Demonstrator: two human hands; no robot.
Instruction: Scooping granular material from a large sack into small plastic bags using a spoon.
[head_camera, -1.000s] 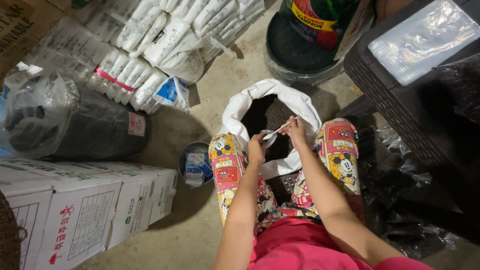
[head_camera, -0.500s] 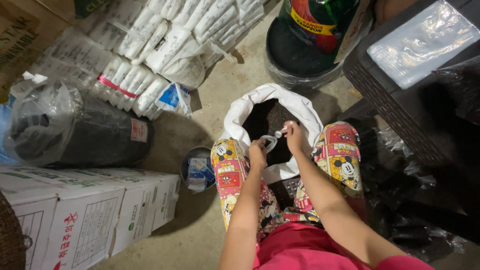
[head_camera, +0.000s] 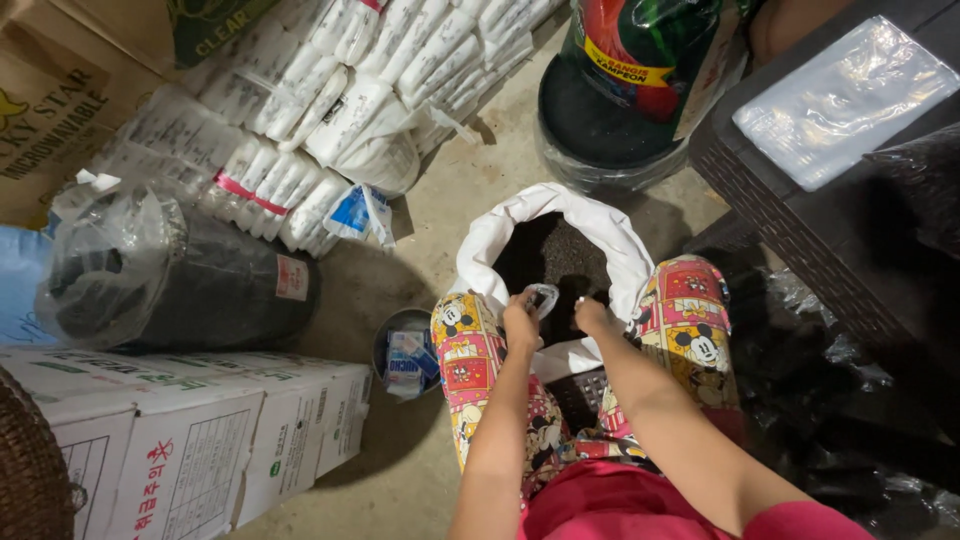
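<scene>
Left hand (head_camera: 520, 322): closed on a small clear plastic bag (head_camera: 541, 297), pinched at its mouth, at 9 o'clock of the sack opening.
Clear plastic bag: thin, limp and light; probably slippery, so best held by the rim with the mouth kept open.
White sack (head_camera: 490, 245): open, rim rolled down, standing between the person's knees; soft-walled and likely heavy with its dark granular fill (head_camera: 550, 255).
Right hand (head_camera: 592, 316): at 3 o'clock of the bag, over the fill; fingers point down into the sack, and whether they grasp anything cannot be told.
Hidden: the sack's base behind the patterned trousers (head_camera: 690, 320); the depth of the fill; the bag's contents, if any.
</scene>
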